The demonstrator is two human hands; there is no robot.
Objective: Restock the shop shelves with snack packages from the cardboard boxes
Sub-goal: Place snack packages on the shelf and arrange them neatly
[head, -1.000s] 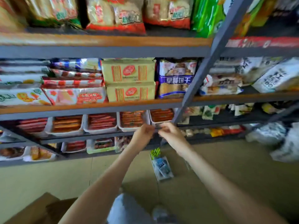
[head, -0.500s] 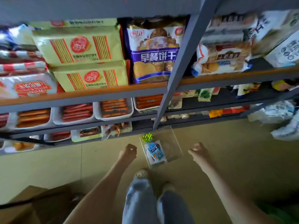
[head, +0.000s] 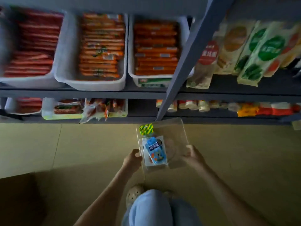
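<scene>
A clear plastic bin (head: pixel 175 131) sits on the floor in front of the lowest shelf. Inside it lie a blue snack packet (head: pixel 155 150) and a green-yellow packet (head: pixel 146 128). My left hand (head: pixel 132 159) curls its fingers against the bin's left wall. My right hand (head: pixel 193 154) grips the bin's right wall. A cardboard box (head: pixel 17 198) fills the dark lower left corner.
White tubs of red and orange sausage packs (head: pixel 102 48) line the grey shelves (head: pixel 81 93) above. A slanted grey upright (head: pixel 184 62) stands just behind the bin. Biscuit packets (head: pixel 254 51) lie on the right shelf. My knees and a beige shoe (head: pixel 134 193) are below.
My hands dropped from the shelf edge to the floor and closed in on the clear bin from both sides. The view tilted downward.
</scene>
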